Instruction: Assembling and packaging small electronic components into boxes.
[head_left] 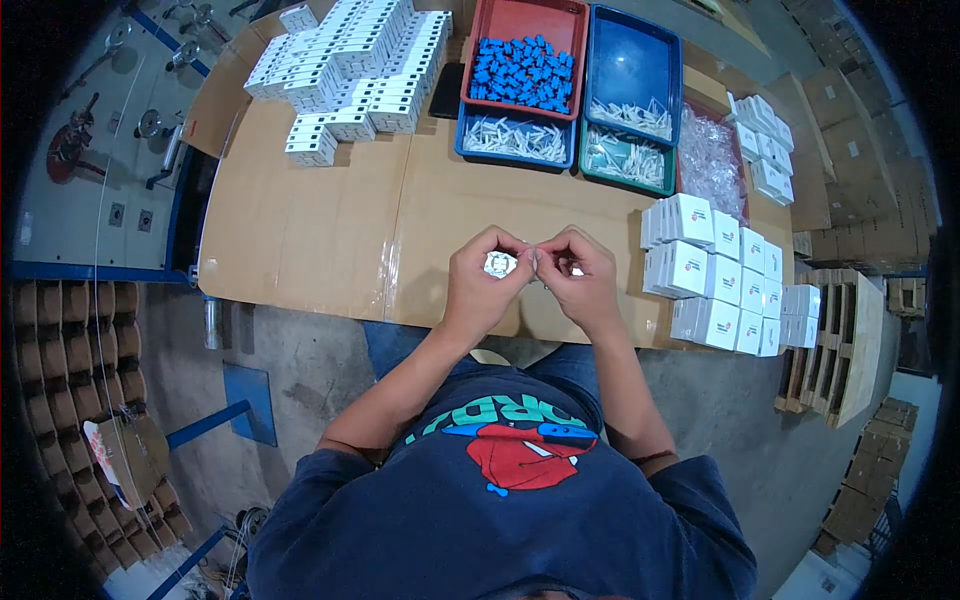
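Note:
My left hand [477, 283] and my right hand [588, 286] meet over the near part of the cardboard-covered table, fingertips pinched together. A small white piece [499, 264] shows inside the curled fingers of my left hand. Another bit of white [577, 269] peeks out by the fingers of my right hand. Whatever sits between the fingertips is too small and covered to make out. Nearest to my right hand stand rows of white square boxes or covers [689, 268].
White blocks [370, 62] are stacked at the back left. A red tray [583, 48] holds blue pieces. Beside and below it, blue trays [635, 50] and a green tray [672, 172] hold slim whitish pieces. Clear plastic bags [708, 155] lie at the right; wooden pallets [850, 345] stand beyond.

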